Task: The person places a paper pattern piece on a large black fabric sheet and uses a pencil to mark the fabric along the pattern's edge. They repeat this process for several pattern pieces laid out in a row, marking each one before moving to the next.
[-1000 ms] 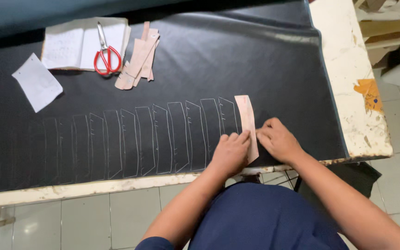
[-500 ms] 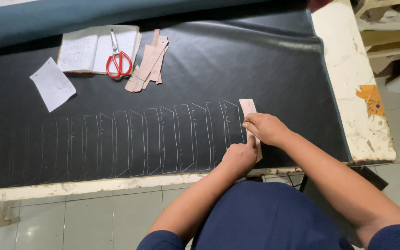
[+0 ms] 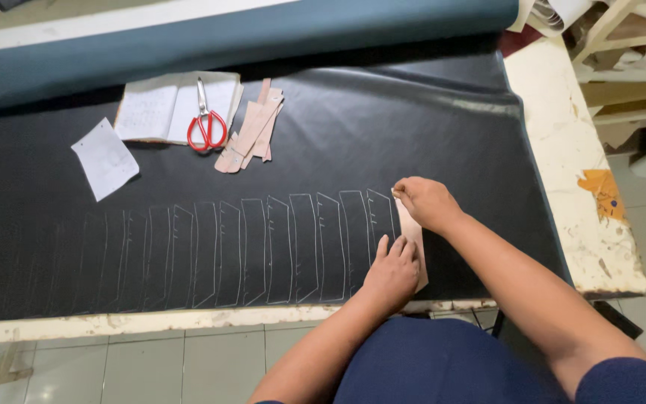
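The left hand (image 3: pixel 392 271) lies flat with fingers spread, pressing the tan pattern piece (image 3: pixel 413 238) onto the black sheet (image 3: pixel 428 127) near the bench's (image 3: pixel 562 150) near edge, right of the chalked outlines (image 3: pixel 263 251). The right hand (image 3: pixel 424 202), fingers pinched together, has moved from the template's middle to its far end; whether it holds anything cannot be told.

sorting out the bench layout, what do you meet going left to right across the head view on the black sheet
white paper scrap → open notebook → red-handled scissors → stack of tan templates → left hand → right hand → bare table edge
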Tool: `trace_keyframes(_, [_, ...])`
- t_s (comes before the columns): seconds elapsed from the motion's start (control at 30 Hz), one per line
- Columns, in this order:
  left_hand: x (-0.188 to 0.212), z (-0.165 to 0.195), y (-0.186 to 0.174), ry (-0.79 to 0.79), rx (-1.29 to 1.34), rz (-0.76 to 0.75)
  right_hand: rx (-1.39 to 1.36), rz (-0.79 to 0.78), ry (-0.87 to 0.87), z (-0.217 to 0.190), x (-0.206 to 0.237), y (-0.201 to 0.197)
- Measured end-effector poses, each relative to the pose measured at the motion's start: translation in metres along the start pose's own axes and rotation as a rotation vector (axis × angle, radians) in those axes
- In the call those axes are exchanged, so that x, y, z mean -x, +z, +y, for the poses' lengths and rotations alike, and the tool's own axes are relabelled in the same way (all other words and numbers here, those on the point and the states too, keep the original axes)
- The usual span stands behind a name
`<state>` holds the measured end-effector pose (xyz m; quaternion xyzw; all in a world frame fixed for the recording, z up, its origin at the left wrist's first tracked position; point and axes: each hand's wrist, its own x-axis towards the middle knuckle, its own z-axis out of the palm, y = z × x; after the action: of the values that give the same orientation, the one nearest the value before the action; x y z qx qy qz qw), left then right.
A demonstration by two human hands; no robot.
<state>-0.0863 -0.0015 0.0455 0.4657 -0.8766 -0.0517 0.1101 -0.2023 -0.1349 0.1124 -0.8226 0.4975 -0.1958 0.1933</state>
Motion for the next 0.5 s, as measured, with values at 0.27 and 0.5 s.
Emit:
trace_keyframes(0.27, [-0.005,0.0,0.006,-0.029,0.043,-0.032,-0.046,-0.012,0.065,0.003,-0.02,-0.006])
trace_keyframes(0.5, [-0.01,-0.003,-0.004,-0.062,0.109,-0.08,0.065,-0.002,0.079,0.025,-0.011,-0.018])
